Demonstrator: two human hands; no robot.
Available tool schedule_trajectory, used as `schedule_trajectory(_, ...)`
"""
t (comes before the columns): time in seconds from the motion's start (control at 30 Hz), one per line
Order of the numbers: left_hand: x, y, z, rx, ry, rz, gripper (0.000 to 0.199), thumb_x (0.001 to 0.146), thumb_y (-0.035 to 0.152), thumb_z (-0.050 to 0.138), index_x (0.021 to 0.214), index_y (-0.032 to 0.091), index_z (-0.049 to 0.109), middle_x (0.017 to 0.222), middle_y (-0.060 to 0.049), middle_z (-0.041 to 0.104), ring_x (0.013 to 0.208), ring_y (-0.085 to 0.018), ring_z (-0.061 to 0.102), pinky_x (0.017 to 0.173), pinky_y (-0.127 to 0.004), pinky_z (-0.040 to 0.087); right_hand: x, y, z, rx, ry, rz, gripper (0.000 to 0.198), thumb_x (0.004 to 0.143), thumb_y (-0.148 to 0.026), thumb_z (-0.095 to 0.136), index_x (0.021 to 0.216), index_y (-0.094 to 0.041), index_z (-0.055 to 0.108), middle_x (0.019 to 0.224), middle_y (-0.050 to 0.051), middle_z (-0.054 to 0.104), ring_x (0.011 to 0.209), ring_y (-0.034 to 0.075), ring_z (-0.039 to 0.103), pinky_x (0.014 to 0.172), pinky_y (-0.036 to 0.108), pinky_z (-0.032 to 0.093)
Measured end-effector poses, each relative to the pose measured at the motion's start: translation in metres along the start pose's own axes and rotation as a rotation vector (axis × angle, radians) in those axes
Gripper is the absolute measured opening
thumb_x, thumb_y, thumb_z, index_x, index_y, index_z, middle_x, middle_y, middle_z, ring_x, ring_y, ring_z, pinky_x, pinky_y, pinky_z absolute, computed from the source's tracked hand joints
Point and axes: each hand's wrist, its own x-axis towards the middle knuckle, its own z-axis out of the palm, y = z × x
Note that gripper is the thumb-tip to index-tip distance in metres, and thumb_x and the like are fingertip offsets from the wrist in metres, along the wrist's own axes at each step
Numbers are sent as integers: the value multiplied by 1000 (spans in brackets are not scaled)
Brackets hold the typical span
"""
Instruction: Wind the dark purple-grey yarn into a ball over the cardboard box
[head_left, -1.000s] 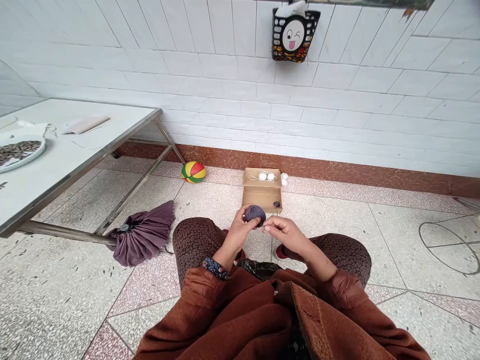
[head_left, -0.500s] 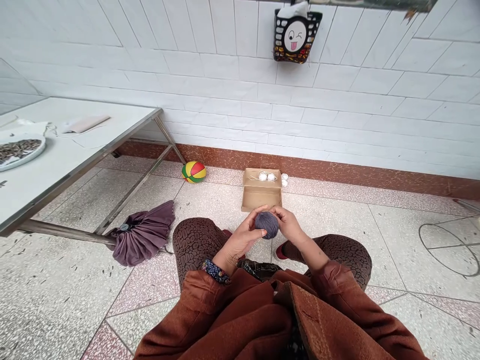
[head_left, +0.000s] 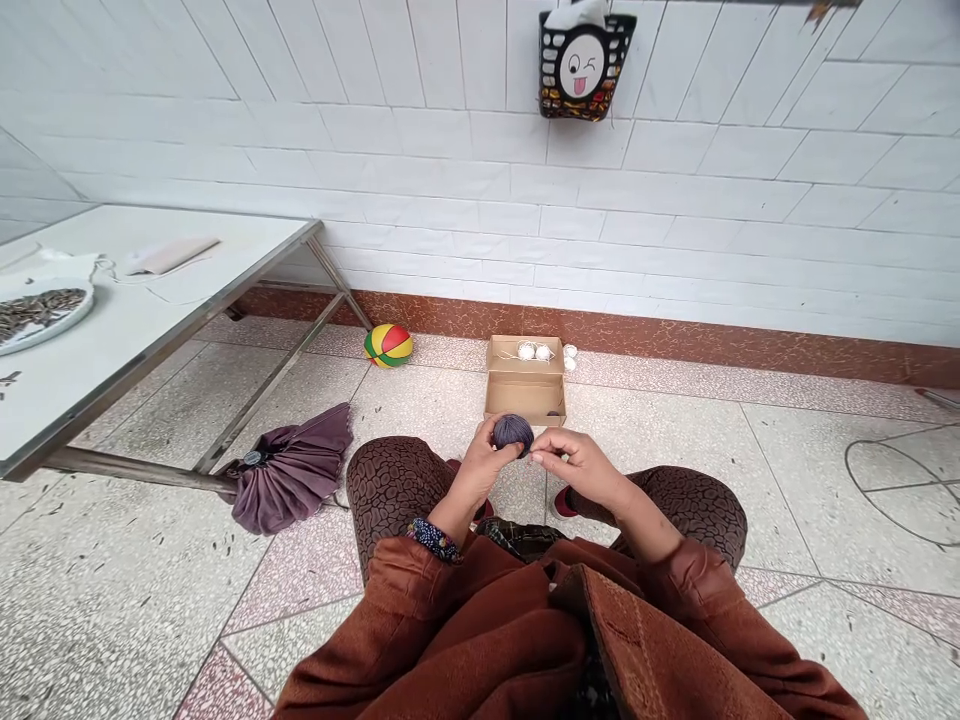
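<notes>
A ball of grey-purple yarn [head_left: 513,430] is gripped in my left hand [head_left: 480,470], fingers behind it and thumb across its near side. At the ball's right edge, my right hand [head_left: 577,462] is closed in a pinch on the yarn; the strand itself is too thin to follow. Just beyond my hands, an open cardboard box [head_left: 523,390] rests on the floor, its lid tipped back toward the wall. Two white balls of string [head_left: 535,352] lie in the lid. A small dark thing [head_left: 553,413] shows at the box's near right corner, partly hidden.
Left of me stands a white-topped table [head_left: 217,225] with a metal frame, bearing a plate [head_left: 82,318]. A folded purple umbrella [head_left: 296,470] and a coloured ball [head_left: 388,345] lie nearby. A wire ring stand [head_left: 900,490] is at right; a black basket [head_left: 587,65] hangs on the wall.
The yarn ball and my left hand have shifted slightly left and turned. My right hand has come away from the ball's top to a pinch beside its lower right.
</notes>
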Motion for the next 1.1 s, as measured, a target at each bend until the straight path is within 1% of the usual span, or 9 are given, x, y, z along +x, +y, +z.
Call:
schedule_trajectory(0.17, -8, 6, 3, -53, -262, -27, 76, 71, 25, 77, 142, 24, 49, 126, -8, 60, 116, -26, 55, 104, -40, 38, 19, 5, -15, -45, 148, -14, 24, 97, -40, 58, 87, -21, 69, 82, 3, 69, 77, 17, 62, 75, 29, 48)
schedule_trajectory(0.3, -14, 15, 6, -178, -427, -25, 87, 70, 24, 80, 149, 29, 44, 123, -7, 61, 114, -26, 55, 102, -41, 39, 25, 26, -10, -57, 198, 28, 24, 95, -40, 58, 84, -22, 67, 81, 2, 66, 75, 17, 59, 72, 29, 46)
schedule_trajectory(0.43, -18, 24, 9, -353, -373, -53, 68, 66, 20, 82, 132, 23, 62, 132, -8, 60, 120, -26, 53, 103, -36, 38, 13, 51, 12, -35, 240, 136, 25, 95, -39, 54, 80, -21, 61, 72, 0, 60, 67, 16, 54, 64, 27, 42)
schedule_trajectory(0.53, -15, 26, 7, -441, -223, -109, 55, 67, 19, 81, 120, 21, 66, 118, -8, 66, 109, -22, 59, 94, -32, 42, -1, 60, 29, -38, 178, 157, 23, 97, -36, 49, 81, -21, 59, 72, 0, 60, 67, 17, 54, 65, 27, 43)
schedule_trajectory(0.63, -7, 23, 1, -463, -78, -116, 50, 68, 20, 81, 115, 22, 65, 108, -4, 66, 98, -18, 60, 88, -30, 45, -11, 57, 41, -72, 86, 117, 20, 99, -32, 49, 88, -21, 61, 81, 2, 65, 74, 17, 59, 72, 28, 46)
schedule_trajectory(0.73, 0, 14, -4, -382, 4, -95, 46, 69, 25, 81, 111, 21, 64, 105, -3, 65, 95, -17, 60, 88, -31, 46, -14, 47, 45, -120, 2, 30, 19, 101, -29, 48, 94, -20, 64, 90, 5, 68, 84, 18, 62, 80, 31, 47)
schedule_trajectory(0.83, 2, 7, -6, -154, 58, -23, 44, 74, 31, 78, 113, 20, 62, 107, -3, 64, 100, -18, 58, 94, -31, 44, -13, 33, 42, -144, -53, -66, 19, 102, -29, 50, 97, -20, 66, 92, 6, 68, 86, 19, 62, 82, 31, 48)
schedule_trajectory(0.93, -3, 5, -4, 57, -8, 14, 43, 82, 37, 71, 120, 21, 58, 114, -5, 62, 107, -20, 56, 96, -32, 44, -8, 20, 31, -184, -43, -104, 19, 102, -31, 52, 97, -21, 68, 89, 6, 66, 84, 19, 61, 79, 31, 48)
schedule_trajectory(1.1, -15, 4, 4, 8, -320, -109, 52, 87, 44, 64, 134, 26, 51, 119, -7, 58, 99, -22, 56, 69, -28, 51, 1, 17, 7, -267, 54, -85, 23, 101, -36, 54, 91, -23, 71, 84, 4, 63, 80, 19, 60, 74, 30, 47)
